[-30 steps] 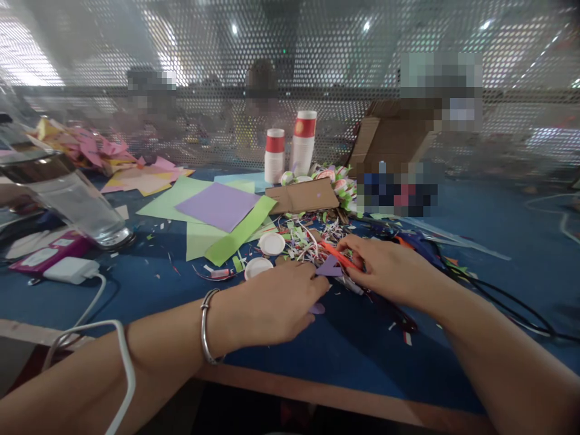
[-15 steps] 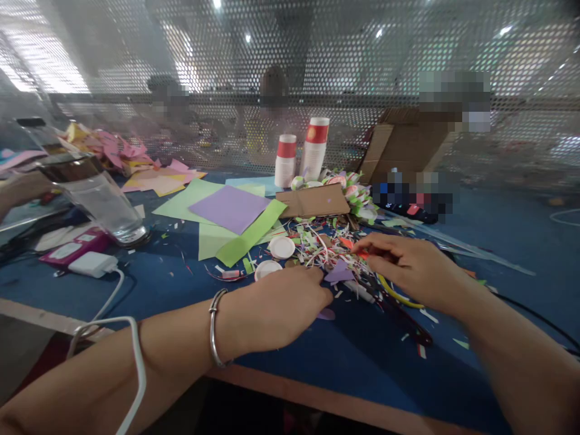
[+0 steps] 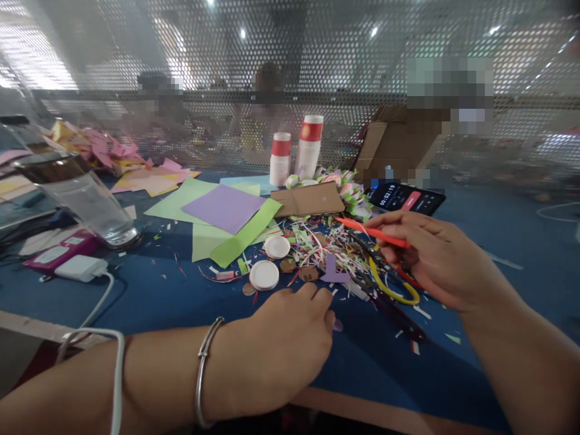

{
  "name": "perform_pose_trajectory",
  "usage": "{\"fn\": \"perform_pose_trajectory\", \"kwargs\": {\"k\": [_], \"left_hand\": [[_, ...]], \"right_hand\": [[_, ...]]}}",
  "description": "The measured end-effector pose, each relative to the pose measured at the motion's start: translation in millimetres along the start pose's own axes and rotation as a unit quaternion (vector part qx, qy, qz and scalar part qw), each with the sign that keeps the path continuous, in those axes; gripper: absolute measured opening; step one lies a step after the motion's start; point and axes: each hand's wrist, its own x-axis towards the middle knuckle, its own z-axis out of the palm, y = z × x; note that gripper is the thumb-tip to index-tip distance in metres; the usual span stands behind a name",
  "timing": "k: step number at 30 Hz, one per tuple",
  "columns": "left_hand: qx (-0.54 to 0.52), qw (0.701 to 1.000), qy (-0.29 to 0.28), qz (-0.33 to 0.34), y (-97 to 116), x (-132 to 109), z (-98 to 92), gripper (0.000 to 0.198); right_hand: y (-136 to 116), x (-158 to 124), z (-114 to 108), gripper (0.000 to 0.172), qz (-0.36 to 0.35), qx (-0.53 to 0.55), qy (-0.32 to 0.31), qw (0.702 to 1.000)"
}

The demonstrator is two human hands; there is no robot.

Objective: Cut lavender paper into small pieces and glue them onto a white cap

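Right hand (image 3: 426, 260): thumb and fingers closed about an orange pen-like tool (image 3: 360, 226), which is held slanting above the right part of a heap of paper scraps (image 3: 312, 241); its far end is directed leftward.

Left hand (image 3: 285, 344): fingers curled, back of hand uppermost. A small purple piece (image 3: 338, 325) is seen at the fingertips; whether it is gripped or merely pressed cannot be told.

Purple cut-out (image 3: 333, 273): laid at the near edge of the heap, between the hands.

White discs (image 3: 264, 275), two: placed beside the heap, to its left.

Yellow loop (image 3: 399, 298): found below the right hand, near the scraps.

Phone (image 3: 405, 199): lit, lying just beyond the right hand.

White cable (image 3: 116, 380): passed over the left forearm, led to a white plug (image 3: 81, 267) near a glass jug (image 3: 86, 202).

Risks, as judged: the plug may be tugged if the left arm is drawn back under the cable; the jug could then be knocked. The purple cut-out may be lost or creased if the scraps are swept by a sleeveless wrist. The phone could be nudged if the right hand is pushed forward.
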Motion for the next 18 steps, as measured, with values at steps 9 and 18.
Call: {"fn": "perform_pose_trajectory", "kwargs": {"k": [9,18], "left_hand": [[-0.081,0.957,0.278,-0.015,-20,19,-1.4,0.023],[-0.011,0.935,0.352,-0.052,-49,39,4.4,0.012]], "right_hand": [[-9,-8,1,0.017,0.035,0.046,-0.069,0.996],[-9,-19,15,0.022,0.054,0.019,-0.171,0.984]]}}
